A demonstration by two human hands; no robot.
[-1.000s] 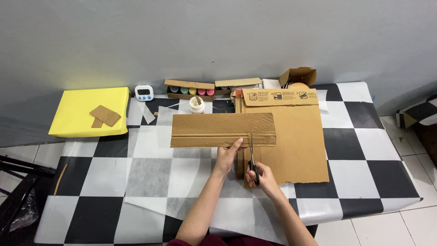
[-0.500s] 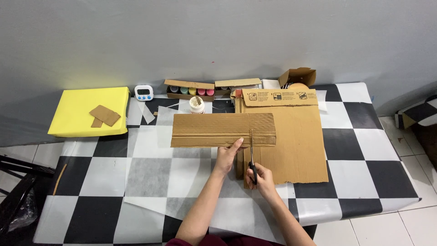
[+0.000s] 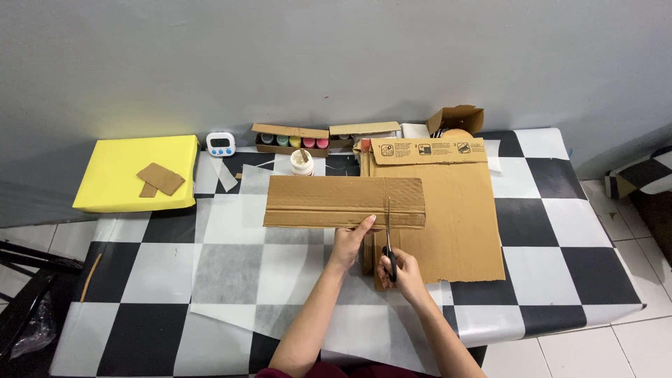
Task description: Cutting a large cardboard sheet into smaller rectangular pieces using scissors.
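A long brown cardboard strip (image 3: pixel 329 201) lies across the checkered table (image 3: pixel 553 280). My left hand (image 3: pixel 350 241) pinches its near edge from below. My right hand (image 3: pixel 399 269) grips black-handled scissors (image 3: pixel 389 238), whose blades point away from me and sit in a cut running into the strip near its right end. Under the strip's right end lies a large flat cardboard sheet (image 3: pixel 455 224).
A yellow box (image 3: pixel 119 168) with two small cardboard pieces (image 3: pixel 159 179) sits at the left. Along the wall stand a small white timer (image 3: pixel 220 143), a tray of paint pots (image 3: pixel 290 139), a white glue jar (image 3: pixel 302 162) and an open small carton (image 3: pixel 458 119). White paper (image 3: pixel 231 266) covers the table's middle.
The scissor blades have crept a little farther into the strip. Both hands stay almost where they were.
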